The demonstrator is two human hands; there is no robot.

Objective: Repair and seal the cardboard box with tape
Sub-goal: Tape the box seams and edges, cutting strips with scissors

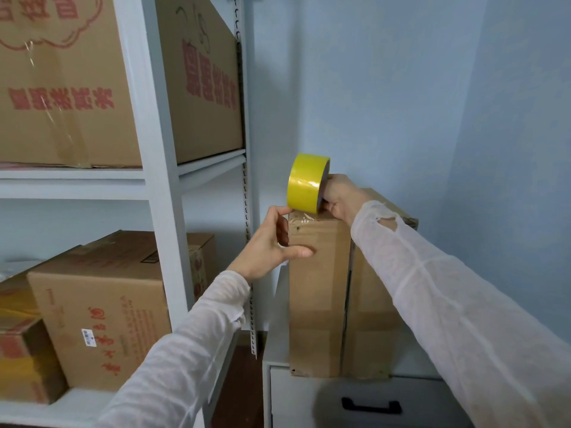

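A tall brown cardboard box [318,298] stands upright on a white cabinet. A yellow tape roll [304,183] rests on the box's top near edge, and my right hand [340,197] grips it from the right side. My left hand [272,245] clasps the box's upper left corner, thumb pressed flat on the front face and fingers on the left side. A strip of clear tape [301,222] runs from the roll down over the top front edge, wrinkled at the corner.
The white cabinet [309,393] has a drawer with a black handle [370,407]. A white metal shelf rack [167,186] at left holds several printed cartons, such as a large carton [99,307] on the lower shelf. A blue wall is behind and to the right.
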